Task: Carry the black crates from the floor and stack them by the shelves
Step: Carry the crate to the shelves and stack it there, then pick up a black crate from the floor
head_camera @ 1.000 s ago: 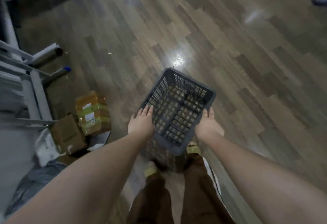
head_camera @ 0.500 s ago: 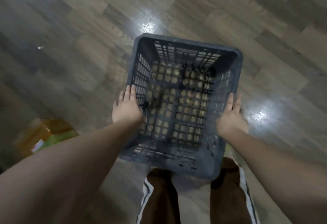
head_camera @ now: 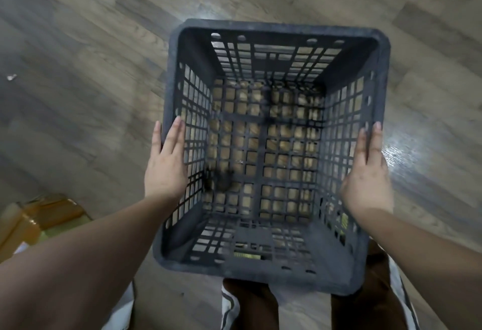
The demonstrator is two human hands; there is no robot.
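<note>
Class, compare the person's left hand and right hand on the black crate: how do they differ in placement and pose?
The left hand lies on the black crate's left rim; the right hand lies on its right rim. The left hand's fingers spread slightly; the right hand's stay closer together. Both lie flat, fingers pointing forward, gripping the crate from outside.

Dim indoor light on my feed; glare patch on floor [head_camera: 407, 152] at right; edges motion-blurred, wide-angle bowing at corners.
</note>
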